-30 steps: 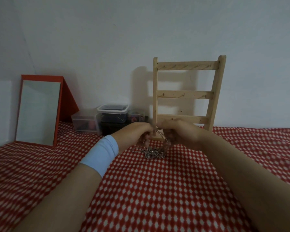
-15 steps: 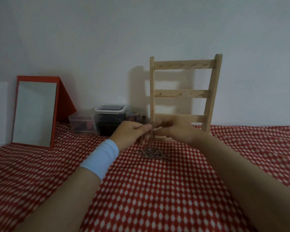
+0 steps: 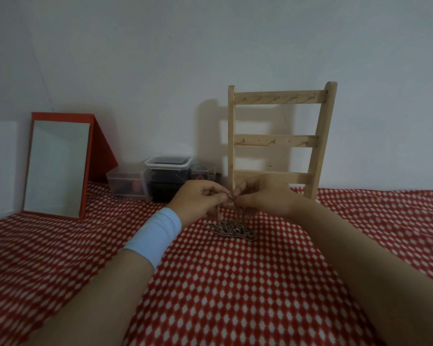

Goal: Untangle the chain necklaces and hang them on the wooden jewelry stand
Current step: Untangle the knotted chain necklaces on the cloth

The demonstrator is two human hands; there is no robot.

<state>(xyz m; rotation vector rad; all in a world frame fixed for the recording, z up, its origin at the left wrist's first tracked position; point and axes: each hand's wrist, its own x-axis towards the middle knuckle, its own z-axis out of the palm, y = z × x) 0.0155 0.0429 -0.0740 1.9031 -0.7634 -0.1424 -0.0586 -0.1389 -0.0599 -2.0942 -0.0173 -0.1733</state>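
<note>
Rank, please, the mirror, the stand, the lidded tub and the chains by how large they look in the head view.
1. The stand and the mirror: too alike to rank.
2. The lidded tub.
3. The chains, smallest though nearest the camera.

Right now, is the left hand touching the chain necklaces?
Touching. The head view shows the left hand pinching a strand of the chain necklaces at its fingertips; strands hang from the pinch to the pile below.
</note>
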